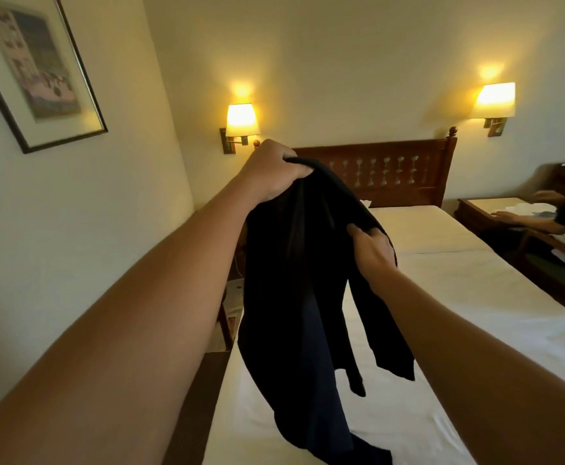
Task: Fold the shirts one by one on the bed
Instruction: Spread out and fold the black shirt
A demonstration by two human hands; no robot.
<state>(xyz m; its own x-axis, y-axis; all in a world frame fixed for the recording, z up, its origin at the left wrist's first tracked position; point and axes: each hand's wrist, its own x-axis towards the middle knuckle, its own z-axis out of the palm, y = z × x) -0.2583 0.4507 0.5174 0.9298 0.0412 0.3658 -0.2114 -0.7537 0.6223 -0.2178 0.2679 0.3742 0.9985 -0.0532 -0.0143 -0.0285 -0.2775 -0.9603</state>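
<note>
A dark shirt was held above the bed. Its top was gripped by the left hand. Lower, a fold was pinched by the right hand.

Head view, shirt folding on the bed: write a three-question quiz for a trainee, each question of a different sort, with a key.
1. True or false: the dark shirt already lies folded flat on the bed.
2. Multiple choice: where does the right hand hold the shirt? A) at its top edge, above the left hand; B) lower down, on its right side; C) nowhere, it rests on the bed.
3. Fill in: both wall lamps beside the wooden headboard are switched ___.

Key
1. False: both hands hold it up, hanging, with only its lower end reaching the sheet.
2. B.
3. On.
</note>
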